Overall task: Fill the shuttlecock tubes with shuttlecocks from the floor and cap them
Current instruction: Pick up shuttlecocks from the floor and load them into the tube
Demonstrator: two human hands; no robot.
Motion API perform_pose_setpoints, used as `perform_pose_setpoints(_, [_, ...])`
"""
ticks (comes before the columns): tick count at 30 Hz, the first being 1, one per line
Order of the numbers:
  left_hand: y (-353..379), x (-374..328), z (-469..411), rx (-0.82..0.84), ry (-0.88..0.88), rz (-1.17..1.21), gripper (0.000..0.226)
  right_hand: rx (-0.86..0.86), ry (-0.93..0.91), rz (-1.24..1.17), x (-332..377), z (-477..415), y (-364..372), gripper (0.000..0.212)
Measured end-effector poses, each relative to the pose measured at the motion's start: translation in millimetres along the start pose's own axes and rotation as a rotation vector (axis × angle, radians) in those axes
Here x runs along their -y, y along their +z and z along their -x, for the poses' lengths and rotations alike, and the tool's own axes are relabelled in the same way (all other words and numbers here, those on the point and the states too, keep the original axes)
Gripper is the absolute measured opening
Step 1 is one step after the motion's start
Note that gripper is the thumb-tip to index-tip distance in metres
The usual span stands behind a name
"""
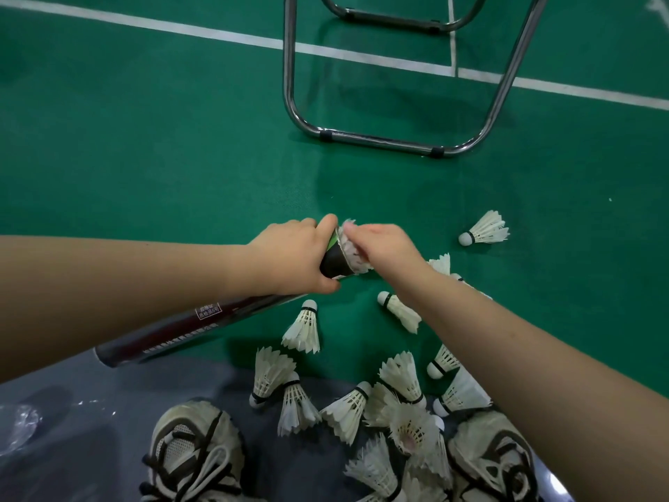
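My left hand (289, 255) is wrapped round the dark tube (188, 326) near its mouth at mid-frame, and the tube slants down to the lower left. My right hand (383, 244) pinches a shuttlecock (353, 255) at that mouth. Loose shuttlecocks (398, 378) lie lower centre and right, beside my shoes (195, 451).

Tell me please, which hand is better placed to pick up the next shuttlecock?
Probably the right hand. The left hand grips the tube near its mouth, while the right holds a shuttlecock there, close to the loose shuttlecocks on the floor.
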State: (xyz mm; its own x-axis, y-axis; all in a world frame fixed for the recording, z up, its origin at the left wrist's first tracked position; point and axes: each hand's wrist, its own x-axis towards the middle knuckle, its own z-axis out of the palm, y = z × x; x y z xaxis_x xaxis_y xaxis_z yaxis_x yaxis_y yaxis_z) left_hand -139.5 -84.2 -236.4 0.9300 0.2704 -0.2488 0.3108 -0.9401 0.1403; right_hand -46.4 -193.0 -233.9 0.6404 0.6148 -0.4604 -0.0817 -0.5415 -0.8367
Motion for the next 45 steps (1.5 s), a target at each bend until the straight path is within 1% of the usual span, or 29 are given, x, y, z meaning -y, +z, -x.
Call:
perform_pose_setpoints(2, [0, 0, 0, -0.007, 0.001, 0.008, 0.066, 0.226, 0.096, 0.014, 3, 1, -1, 0.036])
perform_pose_setpoints(3, [-1, -1, 0, -0.013, 0.007, 0.009, 0.066, 0.345, 0.107, 0.014, 2, 1, -3, 0.030])
perform_pose_setpoints(4, [-1, -2, 0, -0.019, 0.018, 0.007, 0.067, 0.470, 0.108, -0.006, 0, 1, -6, 0.018])
perform_pose_setpoints(5, [-2, -4, 0, -0.028, 0.036, 0.001, 0.067, 0.580, 0.112, -0.034, -2, 1, -9, 0.012])
perform_pose_setpoints(6, [-2, -6, 0, -0.035, 0.060, -0.008, 0.067, 0.671, 0.114, -0.063, -4, 0, -12, 0.023])
perform_pose_setpoints(7, [-2, -9, 1, -0.042, 0.089, -0.020, 0.067, 0.741, 0.124, -0.087, -8, -1, -15, 0.029])
perform_pose_setpoints(10, [1, -15, 4, -0.033, 0.157, -0.073, 0.069, 0.835, 0.178, -0.130, -15, 0, -17, 0.028])
perform_pose_setpoints(12, [4, -16, 5, -0.011, 0.159, -0.086, 0.069, 0.785, 0.188, -0.184, -16, 2, -13, 0.034])
perform_pose_setpoints(14, [4, -14, 4, 0.004, 0.123, -0.061, 0.066, 0.658, 0.145, -0.267, -18, 2, -5, 0.034])
perform_pose_setpoints(16, [3, -9, 3, 0.002, 0.084, -0.054, 0.065, 0.482, 0.070, -0.355, -20, 1, 5, 0.021])
perform_pose_setpoints(17, [3, -6, 4, -0.002, 0.071, -0.060, 0.065, 0.361, 0.039, -0.394, -22, 2, 11, 0.009])
perform_pose_setpoints(18, [3, -3, 4, -0.005, 0.062, -0.070, 0.066, 0.225, 0.022, -0.441, -24, 2, 15, 0.007])
perform_pose_setpoints(19, [4, -1, 6, -0.005, 0.057, -0.084, 0.067, 0.094, 0.018, -0.471, -28, 3, 20, 0.019])
perform_pose_setpoints(20, [5, 2, 8, -0.003, 0.057, -0.101, 0.069, -0.005, 0.024, -0.489, -32, 6, 23, 0.026])
perform_pose_setpoints(21, [7, 4, 11, 0.003, 0.060, -0.120, 0.071, -0.073, 0.036, -0.483, -35, 9, 27, 0.029])
perform_pose_setpoints(23, [13, 8, 19, 0.029, 0.078, -0.160, 0.072, -0.118, 0.080, -0.417, -44, 15, 38, 0.029])
perform_pose_setpoints(26, [24, 14, 34, 0.083, 0.107, -0.200, 0.069, -0.077, 0.115, -0.284, -58, 19, 59, 0.030])
perform_pose_setpoints(27, [27, 17, 38, 0.099, 0.105, -0.209, 0.069, -0.073, 0.126, -0.301, -60, 20, 66, 0.029])
perform_pose_setpoints(30, [30, 30, 48, 0.130, 0.056, -0.195, 0.070, -0.090, 0.242, -0.504, -67, 22, 82, 0.023])
perform_pose_setpoints(31, [31, 35, 50, 0.138, 0.033, -0.178, 0.071, -0.076, 0.279, -0.513, -73, 23, 87, 0.021])
perform_pose_setpoints(32, [31, 40, 52, 0.144, 0.012, -0.163, 0.072, -0.040, 0.299, -0.436, -82, 24, 92, 0.019])
perform_pose_setpoints(33, [33, 44, 54, 0.146, -0.004, -0.154, 0.072, 0.017, 0.287, -0.271, -91, 24, 97, 0.016])
perform_pose_setpoints(35, [36, 49, 58, 0.145, -0.016, -0.161, 0.072, 0.194, 0.199, 0.083, -105, 30, 107, 0.016])
perform_pose_setpoints(37, [39, 52, 61, 0.146, -0.008, -0.170, 0.072, 0.338, 0.100, 0.266, -113, 36, 117, 0.027])
perform_pose_setpoints(38, [40, 53, 62, 0.144, -0.002, -0.169, 0.073, 0.372, 0.030, 0.357, -115, 37, 121, 0.032])
perform_pose_setpoints(40, [41, 54, 64, 0.137, 0.009, -0.166, 0.074, 0.386, -0.185, 0.661, -115, 39, 127, 0.037])
perform_pose_setpoints(42, [42, 54, 64, 0.132, 0.015, -0.160, 0.075, 0.354, -0.333, 0.926, -114, 41, 131, 0.036])
perform_pose_setpoints(43, [42, 54, 64, 0.131, 0.016, -0.153, 0.074, 0.326, -0.361, 0.993, -112, 40, 130, 0.033])
perform_pose_setpoints(45, [42, 55, 64, 0.131, 0.015, -0.138, 0.074, 0.284, -0.375, 1.036, -112, 37, 127, 0.028])
